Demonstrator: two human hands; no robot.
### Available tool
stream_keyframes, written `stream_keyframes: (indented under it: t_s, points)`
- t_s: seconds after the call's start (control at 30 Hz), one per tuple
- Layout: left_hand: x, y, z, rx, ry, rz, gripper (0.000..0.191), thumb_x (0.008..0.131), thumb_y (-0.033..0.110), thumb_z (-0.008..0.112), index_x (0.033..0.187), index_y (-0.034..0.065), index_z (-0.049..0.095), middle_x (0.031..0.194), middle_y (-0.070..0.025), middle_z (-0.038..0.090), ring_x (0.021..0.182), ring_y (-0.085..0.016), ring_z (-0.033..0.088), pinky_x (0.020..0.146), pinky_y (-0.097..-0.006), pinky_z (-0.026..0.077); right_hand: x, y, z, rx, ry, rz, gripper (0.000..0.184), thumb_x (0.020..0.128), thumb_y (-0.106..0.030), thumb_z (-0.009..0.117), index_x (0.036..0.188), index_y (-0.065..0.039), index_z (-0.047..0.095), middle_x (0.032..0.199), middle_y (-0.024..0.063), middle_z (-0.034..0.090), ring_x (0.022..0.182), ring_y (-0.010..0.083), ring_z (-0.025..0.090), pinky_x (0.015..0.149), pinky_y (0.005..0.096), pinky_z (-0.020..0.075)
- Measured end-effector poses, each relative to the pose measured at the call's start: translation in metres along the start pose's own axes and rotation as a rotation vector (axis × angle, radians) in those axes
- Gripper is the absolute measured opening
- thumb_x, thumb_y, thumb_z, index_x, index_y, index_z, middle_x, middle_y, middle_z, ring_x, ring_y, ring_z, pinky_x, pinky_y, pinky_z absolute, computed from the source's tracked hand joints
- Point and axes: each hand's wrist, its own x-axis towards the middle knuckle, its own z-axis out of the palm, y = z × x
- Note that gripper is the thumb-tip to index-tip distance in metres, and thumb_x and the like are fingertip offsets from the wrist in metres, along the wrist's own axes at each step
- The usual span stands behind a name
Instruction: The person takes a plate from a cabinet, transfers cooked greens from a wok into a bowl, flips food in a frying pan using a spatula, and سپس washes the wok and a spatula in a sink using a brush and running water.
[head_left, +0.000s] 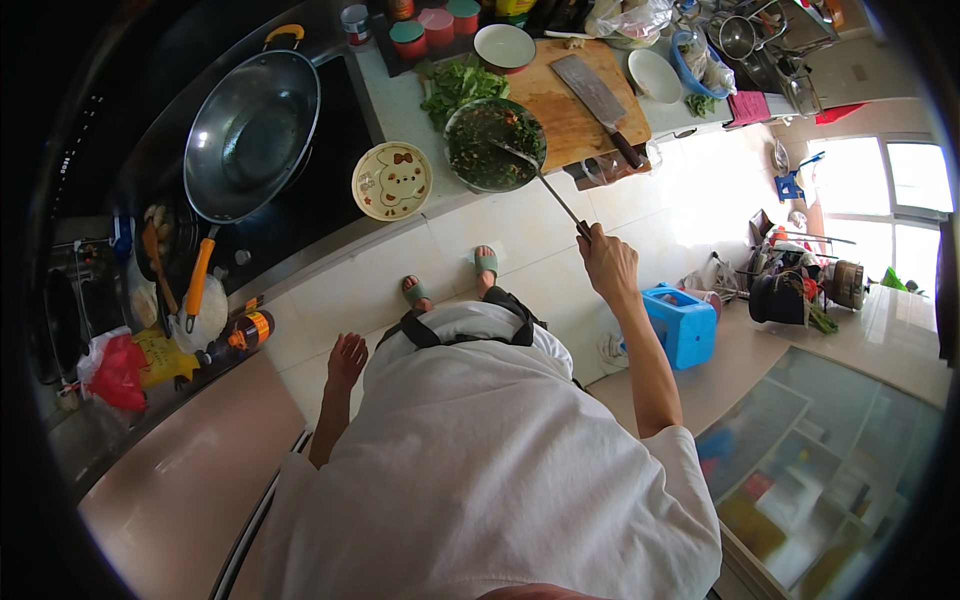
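Observation:
My right hand (610, 261) grips the dark end of a long-handled metal spoon or ladle (556, 195). Its head rests in a bowl of chopped greens with orange-red bits (491, 135), so its shape is partly hidden. The bowl stands at the counter's front edge, beside a wooden cutting board (559, 142). My left hand (347, 360) hangs by my side, holding nothing, its fingers slightly apart. Left of the greens, a cream bowl with a bear face (392, 180) sits by the counter edge. A large wok (255, 135) with orange handles stands on the black cooktop.
A cleaver (589, 90) lies on the board, its handle over the front edge. Leafy lettuce (461, 86) and white bowls (504, 46) are behind. An open drawer (611, 169) juts out below. A blue plastic stool (679, 324) stands to my right, bottles (247, 330) at left.

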Motion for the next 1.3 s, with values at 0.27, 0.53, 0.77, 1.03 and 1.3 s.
stream_keyframes:
  t_s: [0.27,0.53,0.77,1.03,1.3]
  points:
    - [0.005,0.008,0.012,-0.051,-0.004,-0.036,0.025,0.085,0.032,0.053,0.09,0.0078,0.056,0.088,-0.0038,0.059,0.09,-0.019,0.056,0.079,-0.0334,0.048,-0.011,-0.017,-0.022,0.158,0.082,0.09,0.024,0.086,-0.028,0.049,0.079,-0.005,0.044,0.06,0.0153,0.058,0.053,0.0358,0.056,0.048,0.0455,0.0406]
    - [0.001,0.012,0.016,-0.008,-0.025,-0.033,0.023,0.086,0.03,0.053,0.088,0.0079,0.056,0.088,-0.0035,0.059,0.089,-0.019,0.056,0.078,-0.033,0.048,-0.024,-0.019,0.032,0.474,0.189,0.101,0.019,0.086,-0.022,0.049,0.082,-0.004,0.045,0.061,0.0196,0.055,0.057,0.0395,0.054,0.048,0.0456,0.0395]
    - [0.004,0.017,0.025,-0.05,-0.009,-0.06,0.022,0.086,0.03,0.054,0.087,0.0084,0.057,0.086,-0.0033,0.058,0.087,-0.018,0.056,0.076,-0.0318,0.048,-0.026,-0.021,0.046,0.64,0.019,0.213,0.023,0.088,-0.022,0.047,0.078,-0.001,0.045,0.055,0.0191,0.051,0.05,0.0366,0.05,0.046,0.0425,0.0363]
    - [-0.004,0.018,0.103,0.432,-0.002,0.092,0.023,0.086,0.028,0.053,0.098,0.0083,0.053,0.086,-0.0024,0.058,0.085,-0.015,0.056,0.073,-0.0296,0.048,-0.023,-0.015,0.05,0.818,0.102,0.163,0.032,0.09,-0.029,0.043,0.072,-0.003,0.043,0.046,0.0043,0.043,0.038,0.0121,0.037,0.037,0.0288,0.0292]
    - [-0.018,0.02,0.222,0.891,-0.381,0.572,0.017,0.088,0.018,0.051,0.1,0.0067,0.054,0.088,-0.0021,0.059,0.084,-0.01,0.056,0.069,-0.0252,0.046,-0.018,-0.015,0.007,1.942,-0.644,0.53,0.032,0.09,-0.038,0.042,0.08,-0.009,0.046,0.049,-0.0007,0.036,0.033,0.006,0.028,0.029,0.0205,0.0198]
